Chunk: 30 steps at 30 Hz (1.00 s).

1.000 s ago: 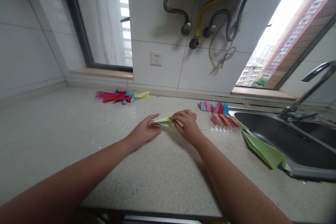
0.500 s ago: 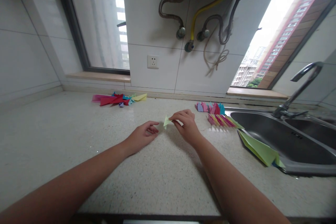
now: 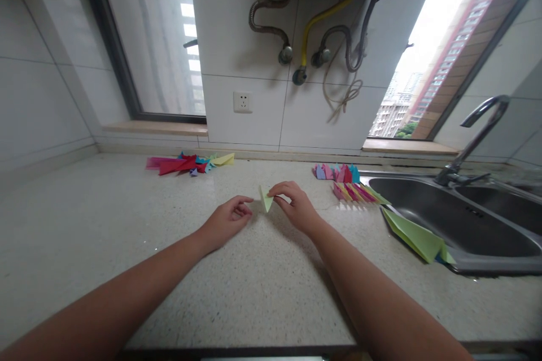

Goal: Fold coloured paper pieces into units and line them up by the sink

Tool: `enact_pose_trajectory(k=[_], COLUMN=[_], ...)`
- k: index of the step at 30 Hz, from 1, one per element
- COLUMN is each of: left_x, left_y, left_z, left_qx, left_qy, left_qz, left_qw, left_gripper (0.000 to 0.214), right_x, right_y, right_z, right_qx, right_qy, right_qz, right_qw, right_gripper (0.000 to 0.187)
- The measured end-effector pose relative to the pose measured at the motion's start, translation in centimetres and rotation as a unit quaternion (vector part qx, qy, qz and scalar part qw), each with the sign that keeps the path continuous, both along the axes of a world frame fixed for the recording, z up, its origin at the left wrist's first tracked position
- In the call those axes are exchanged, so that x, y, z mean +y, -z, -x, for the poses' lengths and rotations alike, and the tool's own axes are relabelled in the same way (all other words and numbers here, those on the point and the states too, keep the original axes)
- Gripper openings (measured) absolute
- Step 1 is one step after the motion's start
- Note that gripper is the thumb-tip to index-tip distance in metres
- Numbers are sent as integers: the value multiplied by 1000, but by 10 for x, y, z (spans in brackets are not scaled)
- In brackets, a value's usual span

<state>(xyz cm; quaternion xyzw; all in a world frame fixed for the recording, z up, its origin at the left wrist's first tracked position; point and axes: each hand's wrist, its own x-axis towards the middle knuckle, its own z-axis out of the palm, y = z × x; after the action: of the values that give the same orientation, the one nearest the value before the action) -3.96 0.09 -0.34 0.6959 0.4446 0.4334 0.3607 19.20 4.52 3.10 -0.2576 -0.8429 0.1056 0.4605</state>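
Note:
A small folded piece of pale green paper [image 3: 265,201] is held above the speckled countertop, pinched between the thumb and fingertips of my right hand [image 3: 295,204]. Its pointed end faces downward. My left hand [image 3: 231,219] rests just left of the paper, apart from it. That hand holds nothing; its index finger reaches toward the paper while the other fingers are loosely curled.
Colourful folded papers [image 3: 182,164] lie in a heap at the back left. Rows of small folded papers [image 3: 355,193] stand near the sink [image 3: 423,211]. A larger green folded paper [image 3: 417,237] lies on the sink's edge, below the faucet [image 3: 478,141].
The pale green paper has turned in my right hand, showing a wider face with its point downward. My left hand stays beside it, nearly unmoved. The whole view has shifted slightly.

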Motion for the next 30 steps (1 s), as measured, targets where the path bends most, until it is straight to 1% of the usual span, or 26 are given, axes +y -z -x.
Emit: enact_pose_trajectory(k=[3, 5, 7, 9, 10, 12, 14, 18, 21, 23, 26, 30], left_x=[-2, -5, -10, -15, -17, -21, -22, -22, -22, -21, -20, -18], left_y=[-4, -9, -15, -20, -23, -26, -28, -28, -27, -27, -26, -26], left_z=[1, 1, 0, -1, -2, -4, -5, -5, -5, -4, -4, -3], left_qx=[12, 34, 69, 109, 127, 150, 156, 150, 153, 153, 157, 161], left_qy=[-19, -33, -41, -36, -30, -12, 3, 15, 2, -14, -36, -48], left_qz=[-45, -117, -211, -298, -331, -373, -387, -380, -371, -370, -371, -373], left_qw=[999, 992, 974, 948, 935, 916, 909, 913, 916, 916, 915, 912], left_gripper=[36, 37, 37, 36, 34, 30, 24, 15, 13, 11, 10, 10], right_x=[1, 1, 1, -1, -2, -4, -6, -9, -14, -19, -28, -34], right_y=[2, 3, 4, 4, 3, 3, 2, 3, 2, -1, -6, -8], right_z=[1, 1, 2, 2, 3, 4, 5, 8, 10, 10, 12, 15], right_qx=[-19, -28, -38, -52, -60, -76, -88, -85, -45, -29, -47, -78], right_qy=[-8, -10, -11, -13, -14, -17, -21, -26, -16, -18, -45, -70], right_qz=[1, -2, -4, -1, 1, 5, 8, 10, 9, 7, 7, 0], right_qw=[1000, 1000, 999, 999, 998, 997, 996, 996, 999, 999, 998, 994], right_gripper=[15, 15, 15, 14, 14, 14, 14, 13, 16, 14, 8, 7])
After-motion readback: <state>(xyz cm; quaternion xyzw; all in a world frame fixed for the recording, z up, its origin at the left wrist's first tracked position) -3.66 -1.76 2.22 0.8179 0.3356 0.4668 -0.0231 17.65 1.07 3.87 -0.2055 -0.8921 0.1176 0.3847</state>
